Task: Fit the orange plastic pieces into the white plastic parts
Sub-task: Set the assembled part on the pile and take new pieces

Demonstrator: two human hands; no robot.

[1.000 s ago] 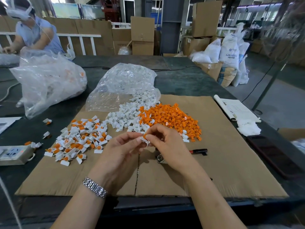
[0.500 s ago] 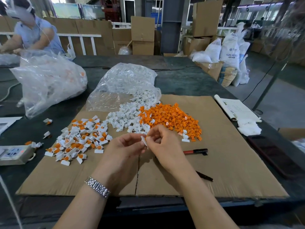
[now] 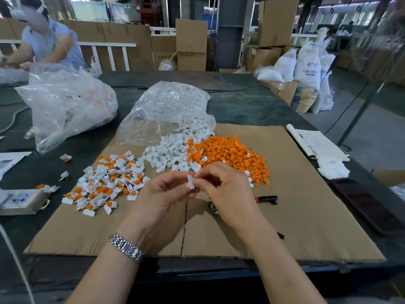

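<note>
Part (image 3: 191, 182), white, sits pinched between both hands above the cardboard (image 3: 306, 216); left hand (image 3: 162, 200) and right hand (image 3: 228, 189) curl fingertips on it, any orange insert probably hidden. Orange pile (image 3: 230, 153) lies at twelve o'clock, white pile (image 3: 168, 154) at eleven, finished pieces (image 3: 105, 183) at nine.

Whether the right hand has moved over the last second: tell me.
No. The right hand still sits just left of the pen, pinching the white part.
</note>
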